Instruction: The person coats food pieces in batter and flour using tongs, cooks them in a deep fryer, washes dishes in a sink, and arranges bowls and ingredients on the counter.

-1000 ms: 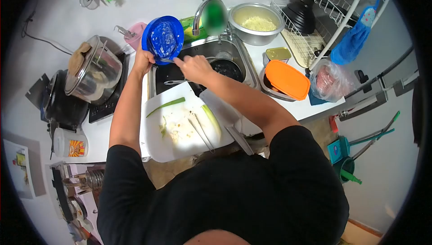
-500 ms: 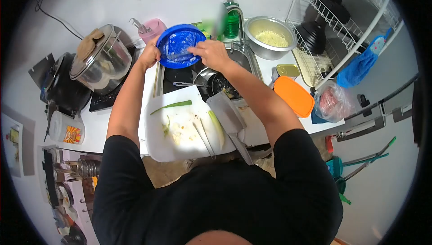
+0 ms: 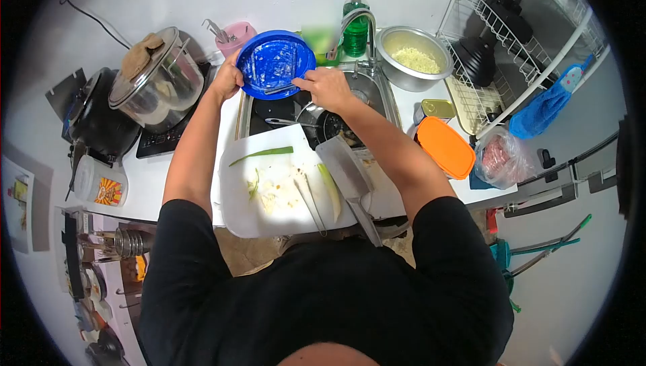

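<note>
My left hand (image 3: pixel 227 82) grips the left rim of a round blue basin (image 3: pixel 269 63), tilted above the left side of the sink, with pale residue smeared inside. At the basin's lower right edge is my right hand (image 3: pixel 326 89), its fingers closed on a thin metal utensil (image 3: pixel 279 89) that reaches into the basin; its kind is unclear. Nearer me lies a white cutting board (image 3: pixel 239 211) bearing a green leaf strip (image 3: pixel 262 155), a pale green stalk (image 3: pixel 331 191), metal tongs (image 3: pixel 309 204) and small scraps. A cleaver (image 3: pixel 344 167) rests along its right edge.
The sink (image 3: pixel 390 107) holds a pan (image 3: pixel 333 127) and other dark cookware. Behind it are a faucet (image 3: pixel 370 33) and green soap bottle (image 3: pixel 355 36). A metal pot (image 3: pixel 383 56) of shredded pale food, an orange lid (image 3: pixel 444 147) and wire rack (image 3: pixel 498 36) stand right; large pots (image 3: pixel 158 90) stand left.
My right hand has moved from the basin's inner right side to its lower right rim. The basin now faces me more. The whole view has shifted slightly.
</note>
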`<action>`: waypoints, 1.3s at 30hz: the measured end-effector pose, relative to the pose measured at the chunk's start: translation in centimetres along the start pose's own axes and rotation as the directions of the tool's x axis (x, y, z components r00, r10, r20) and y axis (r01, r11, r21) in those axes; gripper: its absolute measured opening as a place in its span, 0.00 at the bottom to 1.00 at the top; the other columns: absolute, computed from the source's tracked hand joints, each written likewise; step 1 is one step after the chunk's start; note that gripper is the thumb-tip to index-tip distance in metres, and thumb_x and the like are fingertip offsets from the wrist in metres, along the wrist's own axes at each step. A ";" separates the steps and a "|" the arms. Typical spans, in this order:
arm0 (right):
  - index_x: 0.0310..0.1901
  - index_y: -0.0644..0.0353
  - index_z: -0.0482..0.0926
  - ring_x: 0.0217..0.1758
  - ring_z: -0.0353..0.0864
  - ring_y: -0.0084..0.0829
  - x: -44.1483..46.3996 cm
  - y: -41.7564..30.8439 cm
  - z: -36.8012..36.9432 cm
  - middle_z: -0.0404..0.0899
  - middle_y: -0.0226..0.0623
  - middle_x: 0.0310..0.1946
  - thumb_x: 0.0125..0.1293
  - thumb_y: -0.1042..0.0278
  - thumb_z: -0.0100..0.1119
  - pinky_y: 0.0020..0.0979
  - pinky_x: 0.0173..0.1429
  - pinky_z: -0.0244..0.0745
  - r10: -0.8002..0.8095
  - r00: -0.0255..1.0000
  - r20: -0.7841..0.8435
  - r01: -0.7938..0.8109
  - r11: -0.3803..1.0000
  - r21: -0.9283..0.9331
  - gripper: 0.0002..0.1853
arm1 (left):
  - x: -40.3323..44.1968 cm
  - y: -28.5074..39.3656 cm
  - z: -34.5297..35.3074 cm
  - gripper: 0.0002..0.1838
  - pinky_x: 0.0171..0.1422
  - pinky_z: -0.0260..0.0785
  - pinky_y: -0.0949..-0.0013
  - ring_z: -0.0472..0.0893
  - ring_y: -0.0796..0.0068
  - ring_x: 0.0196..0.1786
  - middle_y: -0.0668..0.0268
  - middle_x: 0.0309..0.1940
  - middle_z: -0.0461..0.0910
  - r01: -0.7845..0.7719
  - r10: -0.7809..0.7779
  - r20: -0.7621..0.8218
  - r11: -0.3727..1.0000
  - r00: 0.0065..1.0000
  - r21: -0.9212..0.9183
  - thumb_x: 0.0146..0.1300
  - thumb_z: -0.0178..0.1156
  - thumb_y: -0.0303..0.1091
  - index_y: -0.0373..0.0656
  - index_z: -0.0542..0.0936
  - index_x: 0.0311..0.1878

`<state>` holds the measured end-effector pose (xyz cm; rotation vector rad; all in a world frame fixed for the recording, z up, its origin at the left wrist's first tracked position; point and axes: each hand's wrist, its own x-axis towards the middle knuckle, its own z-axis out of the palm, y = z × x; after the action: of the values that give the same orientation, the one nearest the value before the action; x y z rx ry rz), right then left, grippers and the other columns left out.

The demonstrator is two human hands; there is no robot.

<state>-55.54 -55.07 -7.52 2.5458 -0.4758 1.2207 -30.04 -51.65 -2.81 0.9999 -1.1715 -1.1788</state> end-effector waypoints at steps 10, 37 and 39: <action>0.41 0.42 0.79 0.28 0.75 0.30 -0.5 -0.5 -1.1 0.72 0.26 0.24 0.45 0.71 0.57 0.33 0.26 0.70 0.113 0.992 -0.058 -0.114 0.993 -0.030 0.18 | 0.2 1.0 -1.6 0.46 0.35 0.68 0.80 0.77 0.73 0.38 0.62 0.44 0.78 -0.041 0.042 -0.016 0.998 0.999 0.048 0.23 0.45 0.16 0.40 0.69 0.60; 0.48 0.45 0.79 0.43 0.79 0.44 -8.5 -1.5 -2.8 0.81 0.41 0.38 0.59 0.62 0.56 0.40 0.46 0.73 0.540 0.489 0.685 -0.569 0.793 -0.219 0.15 | -11.6 -2.8 2.2 0.24 0.58 0.70 0.55 0.77 0.61 0.51 0.59 0.48 0.76 -0.124 -0.109 -0.438 0.874 0.893 -0.471 0.56 0.61 0.30 0.38 0.67 0.56; 0.49 0.47 0.78 0.49 0.76 0.44 -10.3 -0.6 0.6 0.79 0.42 0.44 0.59 0.59 0.57 0.42 0.50 0.71 0.497 0.553 0.669 -0.615 0.785 -0.074 0.16 | -16.4 -3.6 1.3 0.26 0.61 0.66 0.49 0.75 0.58 0.55 0.56 0.52 0.74 -0.243 -0.125 -0.455 0.706 0.881 -0.665 0.60 0.59 0.40 0.37 0.67 0.58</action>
<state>-60.99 -52.97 -16.07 3.0511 -1.5134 0.4136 -31.89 -35.86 -8.39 0.5727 -0.2793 -1.1052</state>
